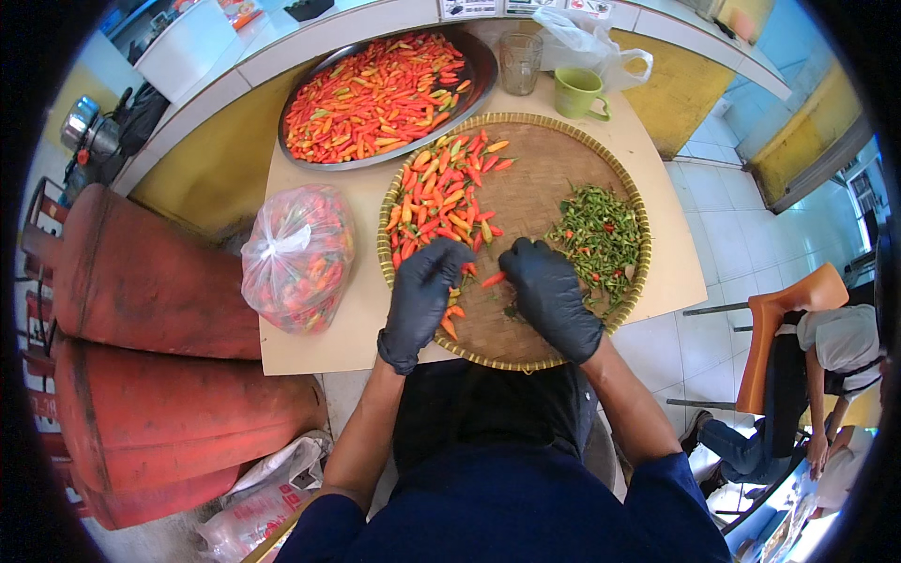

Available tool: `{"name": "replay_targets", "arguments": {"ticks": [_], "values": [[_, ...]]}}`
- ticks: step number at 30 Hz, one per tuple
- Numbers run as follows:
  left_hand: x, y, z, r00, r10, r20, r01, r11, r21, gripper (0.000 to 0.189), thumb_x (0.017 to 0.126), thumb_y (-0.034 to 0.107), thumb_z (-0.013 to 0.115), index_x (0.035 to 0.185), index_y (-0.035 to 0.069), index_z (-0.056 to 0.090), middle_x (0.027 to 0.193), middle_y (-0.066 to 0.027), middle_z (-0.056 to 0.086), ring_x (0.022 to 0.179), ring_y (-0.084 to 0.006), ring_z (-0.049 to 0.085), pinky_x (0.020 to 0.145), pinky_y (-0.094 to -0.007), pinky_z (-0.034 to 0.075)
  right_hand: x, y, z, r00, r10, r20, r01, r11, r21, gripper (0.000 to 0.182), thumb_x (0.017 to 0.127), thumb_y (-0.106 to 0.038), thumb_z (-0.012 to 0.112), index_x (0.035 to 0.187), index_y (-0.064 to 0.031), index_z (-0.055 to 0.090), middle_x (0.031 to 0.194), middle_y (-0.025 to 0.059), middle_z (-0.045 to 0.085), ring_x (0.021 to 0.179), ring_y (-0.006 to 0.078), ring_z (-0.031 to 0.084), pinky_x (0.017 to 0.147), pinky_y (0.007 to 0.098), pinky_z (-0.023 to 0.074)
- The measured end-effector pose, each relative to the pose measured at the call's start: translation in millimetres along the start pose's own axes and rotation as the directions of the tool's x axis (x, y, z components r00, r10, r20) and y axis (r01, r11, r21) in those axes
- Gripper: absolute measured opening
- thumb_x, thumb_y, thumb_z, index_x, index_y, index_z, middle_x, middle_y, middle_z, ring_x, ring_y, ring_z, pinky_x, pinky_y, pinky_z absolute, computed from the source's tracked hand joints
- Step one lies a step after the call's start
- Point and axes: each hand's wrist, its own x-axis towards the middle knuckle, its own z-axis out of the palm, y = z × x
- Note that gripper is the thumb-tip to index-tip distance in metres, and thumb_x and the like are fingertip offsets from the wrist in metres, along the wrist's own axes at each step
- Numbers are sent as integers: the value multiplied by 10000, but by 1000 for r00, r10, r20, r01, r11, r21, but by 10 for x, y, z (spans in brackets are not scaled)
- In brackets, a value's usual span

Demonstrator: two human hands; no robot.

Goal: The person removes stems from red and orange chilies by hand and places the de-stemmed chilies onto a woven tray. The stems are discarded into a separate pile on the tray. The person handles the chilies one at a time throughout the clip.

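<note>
A round woven bamboo tray lies before me, its near edge over my lap. On its left is a heap of red and orange chilies; on its right, a pile of green chili stems. My left hand, in a black glove, is at the near left of the tray with its fingertips bent over a few chilies; whether it grips one is hidden. My right hand, gloved too, is closed on a red chili that points left. Several loose chilies lie beside my left hand.
A metal platter full of chilies stands at the back left, a tied plastic bag of chilies at the left. Behind the tray are a glass, a green mug and a plastic bag. A person sits on an orange chair.
</note>
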Motion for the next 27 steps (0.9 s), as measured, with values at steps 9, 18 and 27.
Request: {"name": "replay_targets", "arguments": {"ticks": [9, 18, 27], "values": [[92, 45, 296, 973, -145, 180, 131, 987, 89, 186, 1011, 146, 601, 1072, -15, 673, 861, -4, 654, 770, -73, 562, 699, -247, 458, -109, 80, -290, 963, -4, -270, -1, 1000, -19, 179, 793, -48, 616, 968, -85, 605, 903, 100, 547, 879, 290, 572, 741, 397, 472], [45, -61, 250, 840, -321, 437, 538, 592, -600, 174, 1016, 240, 570, 974, 85, 639, 683, 37, 532, 485, -56, 403, 438, -230, 292, -202, 212, -274, 903, 326, 279, -329, 107, 938, 178, 803, -31, 673, 980, -30, 674, 871, 125, 655, 867, 331, 631, 783, 447, 488], [110, 136, -697, 926, -364, 105, 306, 554, -774, 163, 987, 211, 602, 955, 52, 612, 854, -57, 608, 682, -137, 570, 489, -221, 426, -211, -28, -111, 996, -75, 45, 66, 983, 173, 271, 747, -63, 717, 1016, -64, 687, 1065, 143, 620, 1006, 353, 581, 806, 472, 484]]}}
